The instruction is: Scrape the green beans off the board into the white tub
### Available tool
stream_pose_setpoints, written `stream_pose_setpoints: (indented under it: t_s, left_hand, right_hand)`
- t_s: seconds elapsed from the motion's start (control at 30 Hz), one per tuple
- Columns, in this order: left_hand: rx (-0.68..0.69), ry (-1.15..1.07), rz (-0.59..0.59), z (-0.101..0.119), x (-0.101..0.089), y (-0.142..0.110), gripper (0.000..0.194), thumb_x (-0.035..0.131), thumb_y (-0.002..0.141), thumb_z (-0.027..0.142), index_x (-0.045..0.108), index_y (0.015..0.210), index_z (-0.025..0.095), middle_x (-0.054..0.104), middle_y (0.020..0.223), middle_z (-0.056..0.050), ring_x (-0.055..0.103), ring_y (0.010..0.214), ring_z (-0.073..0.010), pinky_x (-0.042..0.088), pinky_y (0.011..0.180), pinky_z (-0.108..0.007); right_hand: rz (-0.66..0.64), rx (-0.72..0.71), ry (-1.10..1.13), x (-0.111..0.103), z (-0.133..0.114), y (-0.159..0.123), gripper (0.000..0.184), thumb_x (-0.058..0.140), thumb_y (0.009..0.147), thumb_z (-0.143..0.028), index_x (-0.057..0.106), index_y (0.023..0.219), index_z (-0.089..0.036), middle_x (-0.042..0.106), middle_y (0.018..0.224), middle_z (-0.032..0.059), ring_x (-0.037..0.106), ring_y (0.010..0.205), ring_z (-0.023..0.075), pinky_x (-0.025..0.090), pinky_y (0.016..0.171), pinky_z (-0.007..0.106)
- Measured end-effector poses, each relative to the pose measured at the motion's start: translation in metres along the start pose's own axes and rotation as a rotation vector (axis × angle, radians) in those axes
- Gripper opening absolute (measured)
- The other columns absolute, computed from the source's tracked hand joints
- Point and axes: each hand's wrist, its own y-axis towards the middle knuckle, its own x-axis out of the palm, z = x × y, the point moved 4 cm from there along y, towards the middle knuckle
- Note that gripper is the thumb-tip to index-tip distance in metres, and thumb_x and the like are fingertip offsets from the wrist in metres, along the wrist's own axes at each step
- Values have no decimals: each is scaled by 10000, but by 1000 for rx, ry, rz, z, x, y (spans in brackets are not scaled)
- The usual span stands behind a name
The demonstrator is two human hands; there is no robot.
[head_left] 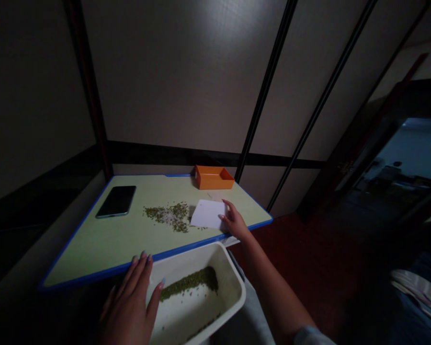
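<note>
My right hand point(233, 221) pinches the right edge of a white card point(208, 214) just above the tabletop. Left of the card lies a loose patch of small green beans point(177, 211), mixed with some whitish grains point(168, 218). A white plastic tub point(233, 292) sits below the table's front edge, close to my body. Inside it, more green beans point(192, 282) lie in a band along the far side. My left hand point(132, 299) grips the tub's left rim, its thumb over the inside and its fingers stretched toward the table edge.
The pale green table point(136, 239) has a blue edge. A dark-screened tablet point(117, 201) lies at its left. At the back right stands an open orange box point(214, 178). Panelled cupboard doors point(187, 86) rise behind the table. Folded cloth point(420, 292) shows at far right.
</note>
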Motion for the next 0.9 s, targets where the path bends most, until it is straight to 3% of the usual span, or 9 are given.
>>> stream_pose_setpoints:
  t_s: [0.37, 0.57, 0.7, 0.8, 0.9]
  left_hand:
    - [-42, -37, -21, 2, -3, 0, 583, 332, 922, 437, 553, 1392, 172, 543, 1496, -111, 443, 1439, -243, 432, 1122, -466]
    - [-46, -11, -29, 3, -3, -1, 590, 319, 930, 436, 560, 1382, 144, 540, 1496, -128, 453, 1432, -259, 443, 1108, -481]
    - [-48, 28, -43, 7, -7, 0, 580, 302, 940, 422, 563, 1382, 152, 535, 1502, -104, 451, 1433, -241, 450, 1096, -441]
    - [-92, 68, -107, 8, -10, 1, 548, 267, 944, 282, 551, 1400, 175, 519, 1516, -81, 446, 1436, -220, 447, 1092, -434]
    - [-109, 123, -182, 9, -9, 1, 635, 301, 859, 83, 512, 1435, 246, 475, 1553, -54, 400, 1466, -207, 391, 1140, -474]
  right_hand:
    - [9, 95, 272, -5, -9, -3, 672, 674, 744, -302, 469, 1382, -245, 665, 891, 11, 616, 745, 180, 462, 635, 263]
    - [152, 136, 343, -23, -9, -18, 721, 675, 761, -385, 421, 1417, -227, 681, 929, 45, 629, 763, 193, 475, 635, 262]
    - [271, 144, 187, -32, -4, -36, 688, 655, 773, -375, 452, 1405, -194, 662, 892, 50, 598, 739, 199, 460, 620, 268]
    - [303, 146, 138, -29, -2, -47, 652, 632, 795, -349, 464, 1400, -177, 671, 937, 75, 609, 788, 214, 475, 645, 278]
    - [302, 148, 131, -23, -2, -50, 643, 611, 804, -359, 462, 1402, -176, 669, 960, 85, 611, 802, 220, 478, 642, 277]
